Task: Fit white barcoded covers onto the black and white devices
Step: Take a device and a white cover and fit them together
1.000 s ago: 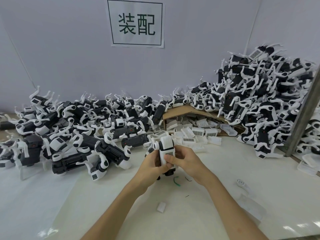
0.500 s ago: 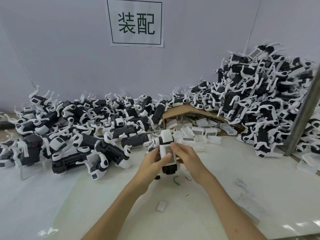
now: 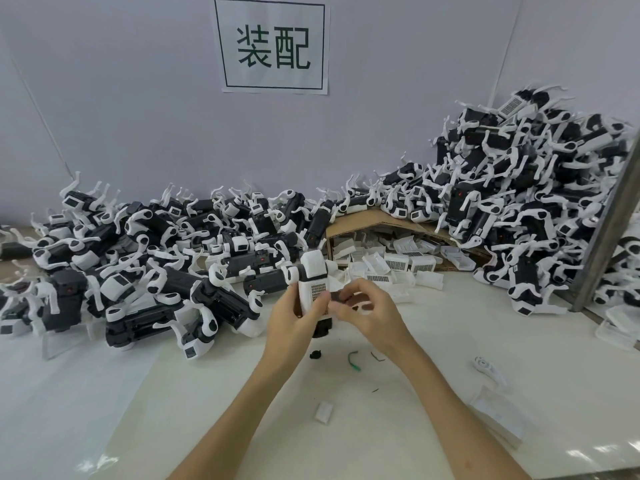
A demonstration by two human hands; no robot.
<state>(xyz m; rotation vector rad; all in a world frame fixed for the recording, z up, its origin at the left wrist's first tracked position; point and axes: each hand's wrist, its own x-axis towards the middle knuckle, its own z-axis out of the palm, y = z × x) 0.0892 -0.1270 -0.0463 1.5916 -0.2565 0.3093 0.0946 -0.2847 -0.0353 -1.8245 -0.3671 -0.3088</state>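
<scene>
My left hand [image 3: 294, 320] grips one black and white device [image 3: 312, 275] upright over the table, with a white barcoded cover [image 3: 318, 292] lying on its front face. My right hand [image 3: 369, 311] is at the device's right side, fingertips pinching its dark side edge beside the cover. Loose white barcoded covers [image 3: 396, 263] spill from a cardboard box [image 3: 367, 226] just behind the hands. A pile of devices [image 3: 149, 268] lies to the left and a taller heap of devices [image 3: 526, 195] to the right.
A small white part [image 3: 324, 412], a green wire scrap [image 3: 354, 360] and a black bit [image 3: 316, 355] lie on the white table near my forearms. A white piece [image 3: 488, 367] and clear plastic trays [image 3: 498, 414] sit at the right. A grey post [image 3: 609, 220] stands at the right edge.
The device has risen a little and turned more upright in my left hand. My right hand slid off the cover's front face to the device's right side.
</scene>
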